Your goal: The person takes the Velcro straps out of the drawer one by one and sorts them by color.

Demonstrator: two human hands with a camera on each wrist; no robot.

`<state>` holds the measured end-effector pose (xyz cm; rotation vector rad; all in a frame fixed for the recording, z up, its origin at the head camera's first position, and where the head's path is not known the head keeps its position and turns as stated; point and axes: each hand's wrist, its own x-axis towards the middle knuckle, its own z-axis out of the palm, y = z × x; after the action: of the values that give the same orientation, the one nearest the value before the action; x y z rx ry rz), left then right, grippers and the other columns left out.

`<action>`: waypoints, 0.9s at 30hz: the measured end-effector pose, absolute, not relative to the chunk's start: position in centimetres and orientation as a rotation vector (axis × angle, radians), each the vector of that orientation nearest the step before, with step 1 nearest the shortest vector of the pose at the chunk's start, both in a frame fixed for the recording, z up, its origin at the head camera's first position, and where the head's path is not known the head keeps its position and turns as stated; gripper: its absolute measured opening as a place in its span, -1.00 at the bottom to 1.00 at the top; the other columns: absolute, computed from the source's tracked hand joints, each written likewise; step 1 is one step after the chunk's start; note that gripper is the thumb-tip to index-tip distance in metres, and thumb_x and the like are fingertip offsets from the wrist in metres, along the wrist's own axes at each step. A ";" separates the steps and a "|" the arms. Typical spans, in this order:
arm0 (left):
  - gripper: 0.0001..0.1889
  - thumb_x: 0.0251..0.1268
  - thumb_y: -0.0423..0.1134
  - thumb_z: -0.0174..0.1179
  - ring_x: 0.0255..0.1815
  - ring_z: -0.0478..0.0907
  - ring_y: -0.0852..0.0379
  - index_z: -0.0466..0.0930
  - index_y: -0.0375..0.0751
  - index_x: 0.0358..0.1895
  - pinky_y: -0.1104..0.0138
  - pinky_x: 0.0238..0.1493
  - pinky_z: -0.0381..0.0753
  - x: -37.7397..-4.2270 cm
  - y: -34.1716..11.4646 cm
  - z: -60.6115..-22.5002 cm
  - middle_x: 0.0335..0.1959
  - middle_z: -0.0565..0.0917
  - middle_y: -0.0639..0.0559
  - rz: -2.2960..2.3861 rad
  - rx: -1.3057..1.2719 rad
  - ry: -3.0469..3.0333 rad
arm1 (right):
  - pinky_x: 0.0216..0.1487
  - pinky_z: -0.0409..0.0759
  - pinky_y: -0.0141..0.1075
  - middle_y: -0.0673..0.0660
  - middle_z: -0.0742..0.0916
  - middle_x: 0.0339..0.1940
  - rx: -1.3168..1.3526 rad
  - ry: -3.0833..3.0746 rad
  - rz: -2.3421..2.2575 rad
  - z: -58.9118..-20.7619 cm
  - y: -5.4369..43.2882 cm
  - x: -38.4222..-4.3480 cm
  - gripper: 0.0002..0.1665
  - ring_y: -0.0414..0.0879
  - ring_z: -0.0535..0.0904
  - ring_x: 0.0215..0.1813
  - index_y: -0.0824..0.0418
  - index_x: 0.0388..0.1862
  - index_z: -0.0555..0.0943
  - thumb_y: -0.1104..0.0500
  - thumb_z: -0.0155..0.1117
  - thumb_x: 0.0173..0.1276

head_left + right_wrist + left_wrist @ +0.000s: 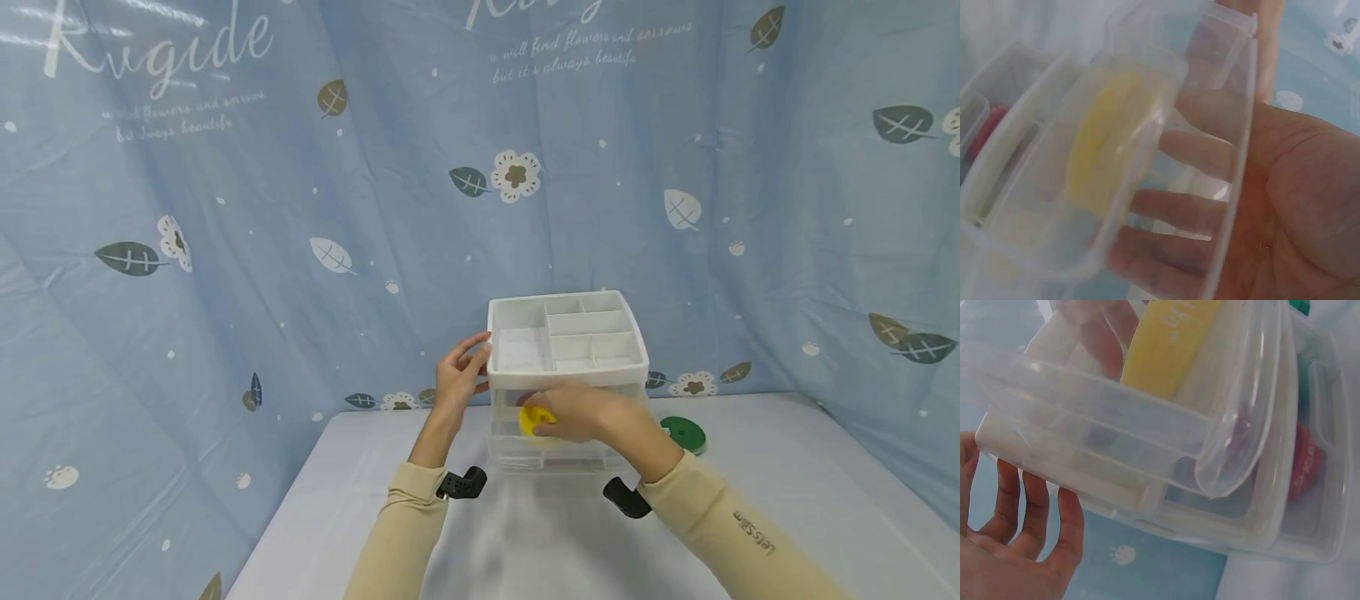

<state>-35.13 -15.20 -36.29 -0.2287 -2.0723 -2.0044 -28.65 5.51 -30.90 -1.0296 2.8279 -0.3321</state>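
1. White organizer (567, 377) stands on the white table (300, 525); its top tray is split by dividers into one larger left compartment and several smaller ones.
2. Clear drawers sit below the tray; one clear drawer (1104, 412) juts out at the front.
3. Yellow disc (531, 422), the thing being handled, is at that clear drawer, behind its see-through wall in both wrist views; pale lettering on it, left wrist view. Whether it touches the drawer floor: can't tell.
4. Right hand (573, 412) reaches over the drawer front, thumb and fingers pinching the yellow disc's edge; other fingers spread a little, seen through the plastic. Blurry.
5. Left hand (459, 379) rests against the organizer's left side, fingers spread apart, fingertips touching the white frame.
6. Red round item (1305, 464) shows behind clear plastic in another section, something green near it.
7. Green disc (684, 434) lies on the table, just right of the organizer.
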 end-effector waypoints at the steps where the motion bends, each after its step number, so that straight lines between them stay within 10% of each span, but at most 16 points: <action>1: -0.68 0.37 0.06 0.21 -0.32 0.65 0.16 0.61 0.27 0.15 0.17 -0.16 0.75 -35.1 -15.2 -36.3 -0.20 0.68 -0.05 -2.007 -0.230 -2.073 | 0.28 0.52 -0.05 0.07 0.66 0.22 -1.021 2.835 -0.325 -31.0 5.4 -28.7 -0.49 -0.03 0.56 0.08 0.15 0.31 0.54 0.08 0.28 0.41; 9: -0.64 0.37 0.08 0.21 -0.31 0.65 0.19 0.60 0.21 0.19 0.18 -0.15 0.74 -35.1 -15.1 -36.3 -0.10 0.67 -0.19 -2.008 -0.242 -2.073 | 0.10 0.56 -0.14 0.04 0.70 -0.08 -0.989 2.854 -0.270 -31.3 4.4 -28.9 -0.58 -0.06 0.54 -0.10 0.17 0.19 0.58 0.09 0.30 0.39; 27: -0.61 0.37 0.10 0.19 -0.29 0.64 0.20 0.59 0.19 0.21 0.04 -0.06 0.71 -34.8 -15.2 -36.1 -0.03 0.66 -0.25 -1.972 -0.236 -2.107 | 0.29 0.54 -0.09 0.06 0.70 0.15 -0.963 2.871 -0.215 -31.5 3.7 -29.1 -0.55 -0.03 0.59 0.15 0.08 0.21 0.62 0.10 0.36 0.34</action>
<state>-34.78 -15.18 -36.05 -0.2363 -2.1075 -1.9718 -29.14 3.70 -31.49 -0.9628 2.8706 -0.2149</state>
